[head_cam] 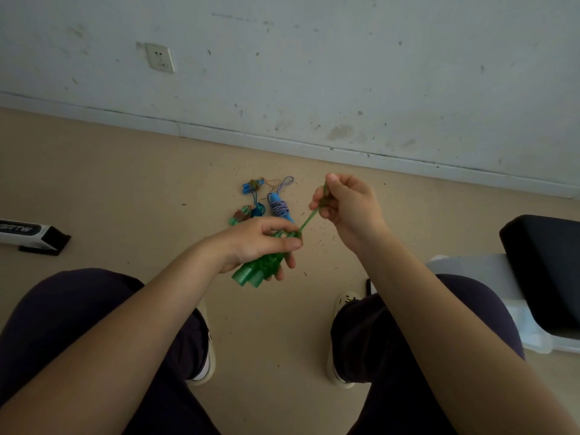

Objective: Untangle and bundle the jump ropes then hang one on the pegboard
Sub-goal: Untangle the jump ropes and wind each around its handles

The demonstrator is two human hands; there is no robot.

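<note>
My left hand grips a green jump rope by its two translucent green handles, held together with cord wrapped round them. A short stretch of green cord runs up and right to my right hand, which pinches the cord's end between thumb and fingers. On the floor beyond my hands lie three other ropes: a blue-handled one bundled in blue-and-white cord, a small blue-handled one, and a teal and brown bundle. No pegboard is in view.
The beige floor meets a white wall with a socket. A white and black box lies at the left. A black seat on a white base stands at the right. My knees and shoes fill the foreground.
</note>
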